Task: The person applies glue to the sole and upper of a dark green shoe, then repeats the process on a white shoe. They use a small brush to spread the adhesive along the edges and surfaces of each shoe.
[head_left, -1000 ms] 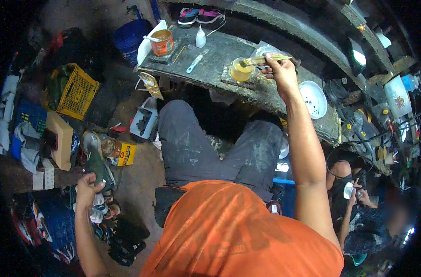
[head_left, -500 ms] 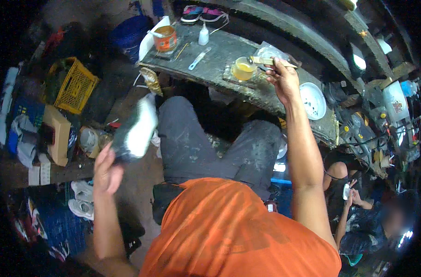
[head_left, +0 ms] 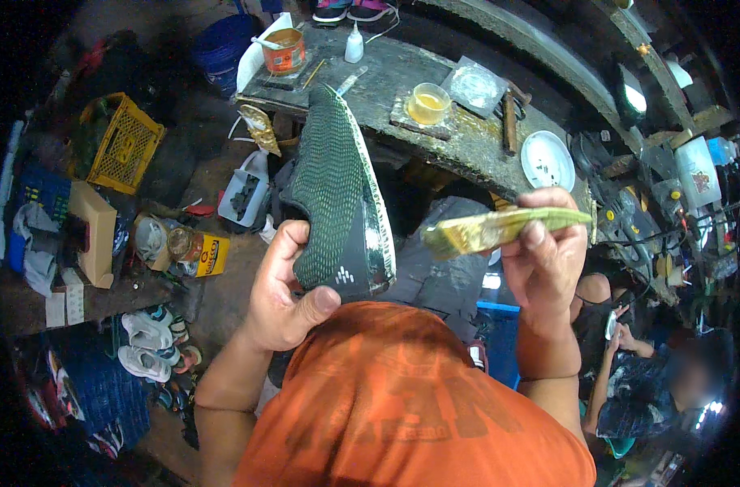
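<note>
My left hand (head_left: 282, 292) is closed round the heel end of a dark green, textured shoe (head_left: 333, 191). It is held toe up, its side facing me and a pale, glossy strip along its right edge. My right hand (head_left: 548, 256) pinches a flat brush (head_left: 491, 230) with a yellowish, stained handle. The brush lies almost level, its darker, blurred end pointing at the shoe, with a gap between them. Beyond, on the bench, a clear cup (head_left: 429, 104) of yellow liquid sits on a small crusted board (head_left: 402, 118).
On the long workbench (head_left: 378, 93) are an orange can (head_left: 285, 53), a white squeeze bottle (head_left: 353, 44), a hammer (head_left: 509, 122) and a white plate (head_left: 547, 161). A yellow crate (head_left: 126, 144) and several shoes lie left. Another person (head_left: 642, 390) sits at right.
The shoe has come up and right, turned from its white underside to its green side. My right hand has drawn the brush from the cup back toward me.
</note>
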The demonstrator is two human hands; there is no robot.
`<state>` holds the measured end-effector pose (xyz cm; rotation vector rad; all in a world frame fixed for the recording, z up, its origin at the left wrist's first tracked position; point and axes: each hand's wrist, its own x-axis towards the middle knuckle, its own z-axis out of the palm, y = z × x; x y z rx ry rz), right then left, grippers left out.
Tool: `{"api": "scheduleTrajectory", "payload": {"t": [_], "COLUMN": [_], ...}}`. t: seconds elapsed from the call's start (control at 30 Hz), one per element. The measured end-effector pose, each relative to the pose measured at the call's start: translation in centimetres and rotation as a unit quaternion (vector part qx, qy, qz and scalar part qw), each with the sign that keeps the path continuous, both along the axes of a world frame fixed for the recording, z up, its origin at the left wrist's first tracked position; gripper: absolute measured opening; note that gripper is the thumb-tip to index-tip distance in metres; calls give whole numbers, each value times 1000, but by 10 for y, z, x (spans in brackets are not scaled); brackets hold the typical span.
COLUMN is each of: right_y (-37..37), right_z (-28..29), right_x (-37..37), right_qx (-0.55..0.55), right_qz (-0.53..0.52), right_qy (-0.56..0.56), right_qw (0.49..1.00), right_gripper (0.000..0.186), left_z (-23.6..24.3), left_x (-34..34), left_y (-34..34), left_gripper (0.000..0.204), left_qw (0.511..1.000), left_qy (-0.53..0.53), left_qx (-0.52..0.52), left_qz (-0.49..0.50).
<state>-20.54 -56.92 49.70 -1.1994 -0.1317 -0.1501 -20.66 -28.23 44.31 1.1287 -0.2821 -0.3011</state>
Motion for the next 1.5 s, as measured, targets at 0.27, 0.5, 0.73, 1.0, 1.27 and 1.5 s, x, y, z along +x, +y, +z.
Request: {"api": "scheduleTrajectory", "payload": {"t": [0.27,0.5,0.73,1.0,1.27,1.5], "right_y": [2,0,0,-4,-7,-9], "right_z": [-2,8,21,28,31,31], "right_x": [-19,-13,-12,-10,-8,-10], "right_qx": [-141,-132,-164,-210,-205,-208], "right_qz": [-39,-5,35,-4,28,43], "right_qy": [-47,-45,-39,-52,-62,-74], "right_qw": [988,990,985,976,976,974], "right_gripper": [29,26,22,21,22,19], "left_z": [9,12,15,11,10,20], "left_x": [-1,-3,-5,-12,-10,-12], "left_y": [1,-3,-3,4,5,-1], "left_gripper": [72,58,56,65,67,63], "left_qw": [998,996,992,978,963,977], "left_qy": [-33,-33,-69,-119,-180,-105], "left_qx": [43,67,95,172,200,185], "left_qz": [15,47,35,13,-6,2]}}
